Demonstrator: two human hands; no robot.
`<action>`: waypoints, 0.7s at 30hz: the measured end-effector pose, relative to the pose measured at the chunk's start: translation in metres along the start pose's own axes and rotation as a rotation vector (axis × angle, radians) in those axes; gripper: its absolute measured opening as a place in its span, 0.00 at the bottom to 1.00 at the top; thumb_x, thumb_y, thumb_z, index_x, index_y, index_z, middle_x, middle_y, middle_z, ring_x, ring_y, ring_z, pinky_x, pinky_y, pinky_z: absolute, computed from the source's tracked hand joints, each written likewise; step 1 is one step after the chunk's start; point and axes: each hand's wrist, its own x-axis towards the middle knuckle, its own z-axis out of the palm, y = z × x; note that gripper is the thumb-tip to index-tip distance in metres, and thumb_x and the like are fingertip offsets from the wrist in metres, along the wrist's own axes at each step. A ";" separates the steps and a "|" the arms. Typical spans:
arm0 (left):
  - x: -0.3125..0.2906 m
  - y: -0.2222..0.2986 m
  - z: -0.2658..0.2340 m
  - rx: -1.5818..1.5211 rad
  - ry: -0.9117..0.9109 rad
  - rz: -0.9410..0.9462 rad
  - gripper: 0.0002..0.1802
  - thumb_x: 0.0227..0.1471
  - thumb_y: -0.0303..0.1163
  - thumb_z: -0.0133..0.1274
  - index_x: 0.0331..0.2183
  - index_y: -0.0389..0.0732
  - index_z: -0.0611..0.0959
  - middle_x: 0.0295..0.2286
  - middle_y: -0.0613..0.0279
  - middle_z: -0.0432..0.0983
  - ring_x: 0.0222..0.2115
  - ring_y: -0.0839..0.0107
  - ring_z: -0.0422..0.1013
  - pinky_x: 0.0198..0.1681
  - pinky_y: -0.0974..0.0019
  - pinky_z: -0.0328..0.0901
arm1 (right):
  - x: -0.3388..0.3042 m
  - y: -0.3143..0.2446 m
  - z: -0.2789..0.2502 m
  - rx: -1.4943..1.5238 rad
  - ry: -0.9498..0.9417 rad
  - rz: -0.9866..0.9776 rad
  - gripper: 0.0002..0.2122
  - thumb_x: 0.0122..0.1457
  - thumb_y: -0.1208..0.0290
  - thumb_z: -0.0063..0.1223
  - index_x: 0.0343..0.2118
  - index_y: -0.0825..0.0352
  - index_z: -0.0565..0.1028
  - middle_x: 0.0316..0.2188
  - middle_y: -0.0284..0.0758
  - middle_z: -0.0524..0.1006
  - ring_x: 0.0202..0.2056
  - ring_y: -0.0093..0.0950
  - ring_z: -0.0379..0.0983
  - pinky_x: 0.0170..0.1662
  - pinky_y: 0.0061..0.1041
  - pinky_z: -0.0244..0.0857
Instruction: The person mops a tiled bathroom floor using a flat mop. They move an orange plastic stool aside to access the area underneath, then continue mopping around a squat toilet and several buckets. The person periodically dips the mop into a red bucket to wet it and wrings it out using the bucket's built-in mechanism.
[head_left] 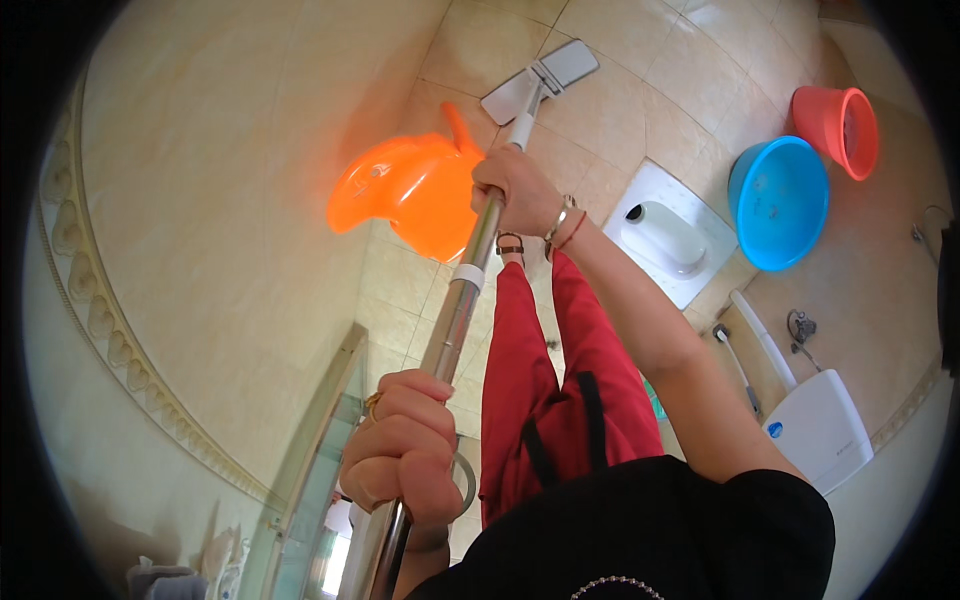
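Observation:
A flat mop with a long metal pole point(450, 330) slants from the lower left up to the floor. Its grey-white rectangular head point(570, 63) rests on the tiles near the wall, with a hinged middle. My left hand point(403, 450), wearing a ring, is wrapped round the upper part of the pole close to my body. Farther down the pole, past a white collar, my right hand point(520, 190) grips it with the arm stretched out. A bracelet and a red string circle that wrist. Just left of the pole sits a glossy orange moulded plastic piece point(420, 195), partly behind my right hand.
To the right, a white squat toilet point(670, 232) is set in the floor. Beyond it stand a blue basin point(780, 203) and a red bucket point(835, 130). A white cistern point(822, 430) hangs on the right wall; a glass shelf point(310, 480) is lower left.

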 end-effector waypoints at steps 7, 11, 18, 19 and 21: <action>-0.002 0.015 -0.002 -0.175 -0.145 -0.122 0.17 0.48 0.18 0.43 0.15 0.43 0.58 0.10 0.67 0.59 0.13 0.74 0.56 0.27 0.61 0.63 | -0.056 -0.018 -0.001 -0.030 0.199 0.110 0.07 0.36 0.77 0.52 0.12 0.62 0.66 0.14 0.35 0.68 0.23 0.37 0.65 0.30 0.33 0.56; -0.013 0.020 -0.020 -0.213 -0.266 -0.219 0.16 0.45 0.14 0.46 0.16 0.40 0.61 0.13 0.61 0.65 0.15 0.69 0.62 0.30 0.58 0.67 | -0.086 -0.038 0.011 -0.042 0.214 0.216 0.08 0.37 0.78 0.53 0.12 0.63 0.65 0.14 0.36 0.68 0.23 0.38 0.66 0.30 0.33 0.57; -0.025 -0.003 -0.030 -0.267 -0.148 -0.225 0.17 0.53 0.18 0.39 0.17 0.45 0.56 0.11 0.69 0.58 0.13 0.76 0.55 0.30 0.60 0.61 | -0.109 -0.030 0.030 0.034 0.134 0.197 0.07 0.38 0.77 0.55 0.15 0.64 0.66 0.16 0.37 0.68 0.23 0.38 0.65 0.27 0.33 0.56; -0.027 -0.007 -0.035 -0.275 -0.128 -0.230 0.17 0.53 0.19 0.40 0.17 0.44 0.58 0.12 0.69 0.59 0.13 0.75 0.56 0.30 0.60 0.61 | -0.106 -0.032 0.027 0.036 0.083 0.195 0.07 0.39 0.77 0.56 0.17 0.63 0.67 0.17 0.37 0.69 0.24 0.38 0.65 0.27 0.33 0.55; -0.031 -0.021 -0.047 -0.343 -0.164 -0.166 0.15 0.52 0.20 0.46 0.18 0.44 0.63 0.14 0.66 0.63 0.16 0.72 0.61 0.34 0.57 0.63 | -0.105 -0.031 0.013 0.098 -0.154 0.179 0.11 0.41 0.77 0.57 0.31 0.63 0.73 0.28 0.36 0.73 0.28 0.35 0.68 0.34 0.33 0.60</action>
